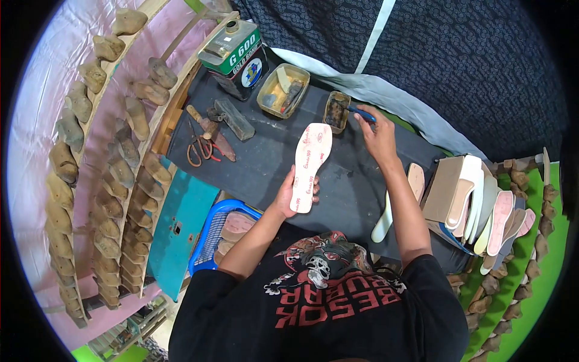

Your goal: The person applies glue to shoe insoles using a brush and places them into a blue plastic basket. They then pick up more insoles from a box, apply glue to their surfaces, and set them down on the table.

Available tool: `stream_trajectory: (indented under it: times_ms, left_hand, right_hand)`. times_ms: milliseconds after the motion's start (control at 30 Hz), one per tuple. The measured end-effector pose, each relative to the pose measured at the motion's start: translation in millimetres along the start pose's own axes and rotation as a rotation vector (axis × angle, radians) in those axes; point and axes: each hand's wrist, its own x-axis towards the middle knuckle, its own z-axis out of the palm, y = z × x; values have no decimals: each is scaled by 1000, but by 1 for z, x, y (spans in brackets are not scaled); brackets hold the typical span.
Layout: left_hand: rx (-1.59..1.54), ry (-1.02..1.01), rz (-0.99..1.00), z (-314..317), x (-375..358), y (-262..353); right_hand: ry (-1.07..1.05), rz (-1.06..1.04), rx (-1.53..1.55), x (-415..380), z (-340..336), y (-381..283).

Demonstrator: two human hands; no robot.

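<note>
My left hand [288,194] grips the narrow end of a pale insole [314,154] with red printed lettering, its wide end pointing away from me. My right hand [380,134] is closed on a blue-handled brush [363,114], the tip of which reaches into a small, dark-stained container [336,114]. The bristles are hard to make out against the dark contents. The insole's wide end lies just in front of that container.
A green G 600 can [232,57] stands at the back left beside a tub of tools [283,90]. Scissors [196,149], a knife [220,142] and a sharpening block [235,119] lie nearby. At right, a cardboard box [449,187] holds several insoles; shoe lasts [136,117] line racks at left.
</note>
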Motion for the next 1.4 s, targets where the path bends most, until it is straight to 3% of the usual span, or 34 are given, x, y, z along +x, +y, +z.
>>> stream_trajectory:
  times_ms: [100, 200, 233, 433, 600, 767, 900, 1067, 1200, 1300, 1400]
  left_hand:
    - [23, 13, 15, 3, 0, -1]
    - [76, 76, 27, 9, 2, -5]
    - [71, 67, 22, 10, 4, -7]
    - [26, -76, -75, 15, 18, -28]
    - [30, -43, -104, 17, 22, -37]
    - [44, -63, -119, 20, 21, -40]
    - [41, -94, -141, 22, 20, -43]
    - [48, -102, -152, 23, 21, -48]
    - [40, -107, -163, 19, 20, -50]
    - [29, -78, -155, 27, 20, -48]
    - [66, 1, -152, 26, 25, -47]
  right_hand:
    - [58, -83, 12, -12, -10, -27]
    - [-102, -110, 15, -31, -22, -53]
    - [-81, -238, 22, -36, -20, -55]
    - [-91, -202, -34, -51, -29, -55]
    - [-225, -221, -35, -82, -24, -55]
    - [-195, -240, -45, -80, -29, -48]
    - [-31, -230, -74, -68, -44, -50]
    - [-48, -186, -98, -75, -45, -42]
    - [-101, -145, -75, -81, -46, -51]
    - [-145, -294, -139, -89, -45, -56]
    - [-332, -257, -131, -105, -47, -70]
